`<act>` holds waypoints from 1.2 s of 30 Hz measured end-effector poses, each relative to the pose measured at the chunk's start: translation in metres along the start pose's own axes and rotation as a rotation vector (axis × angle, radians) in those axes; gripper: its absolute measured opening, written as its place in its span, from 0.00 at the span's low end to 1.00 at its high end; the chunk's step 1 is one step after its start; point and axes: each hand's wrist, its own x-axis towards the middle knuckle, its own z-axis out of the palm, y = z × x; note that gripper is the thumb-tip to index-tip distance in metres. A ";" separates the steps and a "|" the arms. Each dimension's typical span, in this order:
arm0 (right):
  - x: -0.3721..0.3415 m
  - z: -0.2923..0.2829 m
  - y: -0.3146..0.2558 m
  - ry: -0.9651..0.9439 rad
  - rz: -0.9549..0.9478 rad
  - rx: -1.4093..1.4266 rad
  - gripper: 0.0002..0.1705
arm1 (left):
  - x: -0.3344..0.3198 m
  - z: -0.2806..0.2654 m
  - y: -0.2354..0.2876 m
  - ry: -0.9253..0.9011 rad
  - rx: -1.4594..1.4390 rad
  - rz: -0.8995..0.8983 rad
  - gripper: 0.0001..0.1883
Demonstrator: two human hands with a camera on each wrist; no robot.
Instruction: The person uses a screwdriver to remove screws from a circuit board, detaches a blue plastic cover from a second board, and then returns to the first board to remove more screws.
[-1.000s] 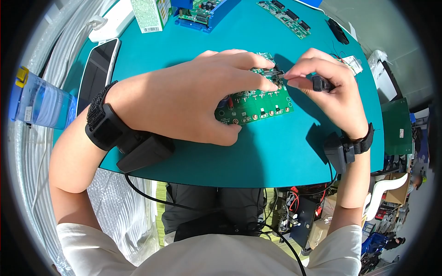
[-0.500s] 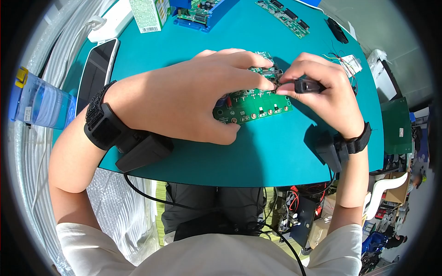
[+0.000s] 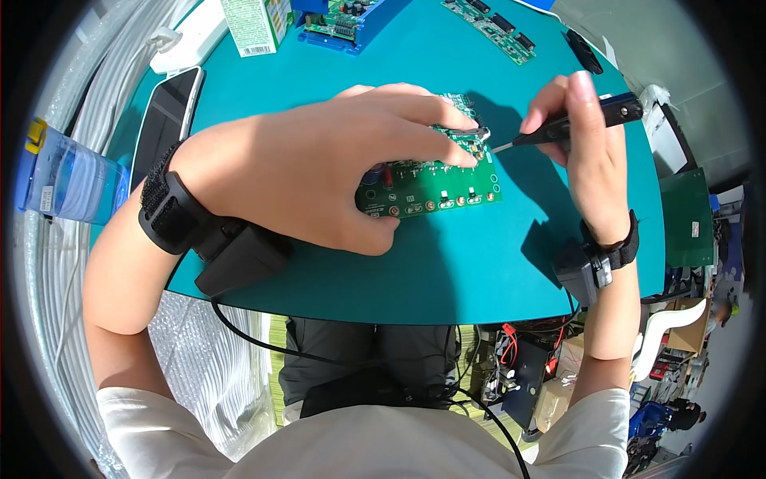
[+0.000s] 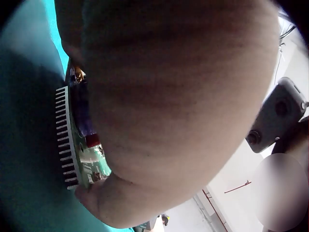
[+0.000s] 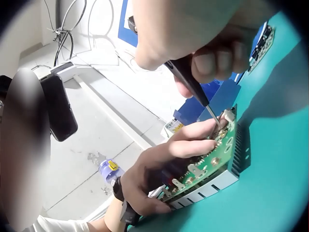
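Note:
A green circuit board point(image 3: 455, 193) lies under my left hand point(image 3: 295, 172), thumb at its near edge and fingers spread over its top. My right hand point(image 3: 590, 164) holds a black screwdriver point(image 3: 624, 110) slanting down to the left, its metal tip beside the board's right end. In the right wrist view, the screwdriver point(image 5: 186, 79) reaches down to the components near two left fingertips; whether it touches is unclear. Metal fins line the board point(image 5: 205, 176) below. The left wrist view has the palm point(image 4: 178, 106) covering much of the board point(image 4: 91, 169).
At the back stand a carton point(image 3: 257, 30) and a blue tray point(image 3: 369, 33) with a board; another green board point(image 3: 495, 32) lies right of them. A phone point(image 3: 165, 112) and a clear blue-lidded container point(image 3: 80, 176) are at the left. A black object point(image 3: 584, 53) lies far right.
My right hand has turned, and the screwdriver handle now points right instead of toward the head camera. The left hand and board have shifted slightly left.

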 end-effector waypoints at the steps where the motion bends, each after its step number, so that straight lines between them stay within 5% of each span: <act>1: 0.000 0.002 0.003 0.006 0.036 0.034 0.32 | 0.000 -0.002 0.000 -0.041 -0.035 -0.012 0.39; 20: 0.000 0.010 0.002 0.008 0.012 0.052 0.30 | 0.006 -0.004 0.005 -0.062 -0.002 0.000 0.41; 30: -0.001 0.013 -0.011 -0.013 0.071 0.010 0.31 | 0.017 0.007 0.003 0.109 -0.130 -0.005 0.23; 36: 0.004 0.018 0.002 0.001 -0.309 -0.119 0.34 | 0.023 0.010 0.002 0.170 -0.128 -0.031 0.14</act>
